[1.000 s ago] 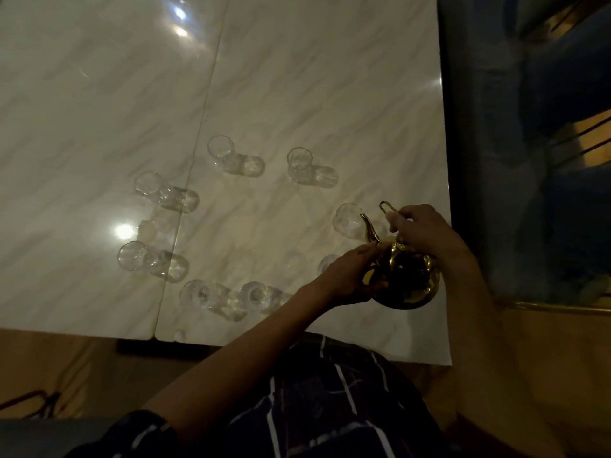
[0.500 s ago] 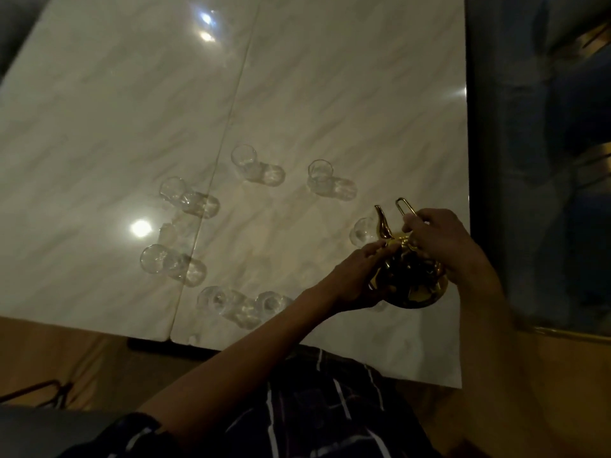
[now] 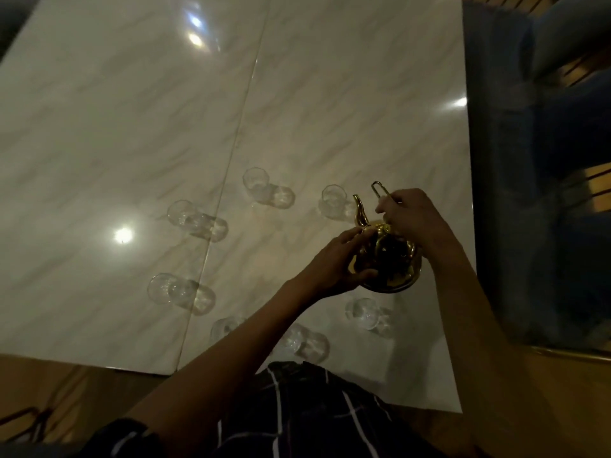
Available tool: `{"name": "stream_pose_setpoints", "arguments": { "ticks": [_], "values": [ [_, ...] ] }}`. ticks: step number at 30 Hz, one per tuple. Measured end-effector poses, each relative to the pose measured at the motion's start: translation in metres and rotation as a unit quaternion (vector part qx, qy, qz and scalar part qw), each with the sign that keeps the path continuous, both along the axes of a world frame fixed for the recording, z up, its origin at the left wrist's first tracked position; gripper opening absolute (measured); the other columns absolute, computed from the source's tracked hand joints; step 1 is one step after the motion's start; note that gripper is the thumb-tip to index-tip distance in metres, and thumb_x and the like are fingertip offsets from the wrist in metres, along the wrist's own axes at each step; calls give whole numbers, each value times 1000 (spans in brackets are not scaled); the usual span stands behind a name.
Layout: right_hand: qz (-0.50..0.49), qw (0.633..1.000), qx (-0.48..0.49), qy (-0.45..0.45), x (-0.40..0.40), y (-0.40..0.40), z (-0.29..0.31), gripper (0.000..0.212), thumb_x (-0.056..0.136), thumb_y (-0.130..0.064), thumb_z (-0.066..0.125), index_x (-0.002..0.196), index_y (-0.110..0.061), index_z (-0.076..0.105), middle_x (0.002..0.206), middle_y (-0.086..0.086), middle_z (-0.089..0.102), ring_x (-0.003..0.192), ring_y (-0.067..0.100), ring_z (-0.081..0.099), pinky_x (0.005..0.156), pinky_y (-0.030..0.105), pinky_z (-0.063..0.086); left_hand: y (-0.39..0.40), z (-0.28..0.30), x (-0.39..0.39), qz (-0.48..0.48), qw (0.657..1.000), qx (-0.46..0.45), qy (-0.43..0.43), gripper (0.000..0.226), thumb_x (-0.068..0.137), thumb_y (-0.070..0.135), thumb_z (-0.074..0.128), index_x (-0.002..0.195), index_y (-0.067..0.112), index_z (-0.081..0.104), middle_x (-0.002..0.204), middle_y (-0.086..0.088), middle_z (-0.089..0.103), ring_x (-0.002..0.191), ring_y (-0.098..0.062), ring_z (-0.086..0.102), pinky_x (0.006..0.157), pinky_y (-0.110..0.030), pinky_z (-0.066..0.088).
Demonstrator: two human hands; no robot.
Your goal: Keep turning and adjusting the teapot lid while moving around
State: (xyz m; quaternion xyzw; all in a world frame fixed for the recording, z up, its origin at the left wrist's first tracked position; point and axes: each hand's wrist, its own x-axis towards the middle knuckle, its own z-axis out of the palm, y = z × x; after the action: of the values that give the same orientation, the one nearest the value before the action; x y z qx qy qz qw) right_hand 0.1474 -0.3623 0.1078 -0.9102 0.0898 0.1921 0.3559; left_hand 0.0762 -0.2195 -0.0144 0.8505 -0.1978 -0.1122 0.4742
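Scanning from the left, I saw clear glasses (image 3: 181, 289) scattered on the marble surface (image 3: 99, 127). My left hand (image 3: 334, 262) cupped the gold teapot (image 3: 386, 259), fingers curled on its side, above the surface's right part. My right hand (image 3: 413, 216) pinched its wire handle (image 3: 380, 190).

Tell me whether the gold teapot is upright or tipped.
Upright: the shiny gold metal teapot has its spout pointing up, held between both hands, left hand and right hand.
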Motion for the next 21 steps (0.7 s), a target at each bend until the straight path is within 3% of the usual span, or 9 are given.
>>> {"name": "stream_pose_setpoints", "arguments": {
  "ticks": [3,9,15,21],
  "values": [
    [-8,1000,1,8,15,15,-7,28,95,-23,50,89,-6,72,87,19,68,84,30,66,76,44,57,14,-2,12,-8,1000,0,18,77,88,39,68,152,24,29,155,-7,36,134,-25,46,103,-46,48],
    [-26,999,-3,27,34,32,-22,25,94,-20,51,88,-6,71,71,7,61,68,21,60,68,38,53,27,-13,33,-27,998,7,57,79,86,37,70,152,26,29,151,-7,40,127,-25,52,98,-46,52],
    [-45,998,-2,40,48,35,-33,25,94,-23,52,83,-10,70,71,6,61,55,16,54,54,29,44,31,-14,46,-34,996,3,83,76,87,32,71,151,24,32,146,-8,46,123,-24,54,95,-41,52],
    [-45,998,0,53,49,33,-36,24,94,-22,52,86,-8,70,71,6,60,53,14,52,51,27,44,30,-19,44,-37,995,0,89,75,88,33,70,151,25,31,147,-8,45,123,-25,54,95,-44,53]
  ]
}}
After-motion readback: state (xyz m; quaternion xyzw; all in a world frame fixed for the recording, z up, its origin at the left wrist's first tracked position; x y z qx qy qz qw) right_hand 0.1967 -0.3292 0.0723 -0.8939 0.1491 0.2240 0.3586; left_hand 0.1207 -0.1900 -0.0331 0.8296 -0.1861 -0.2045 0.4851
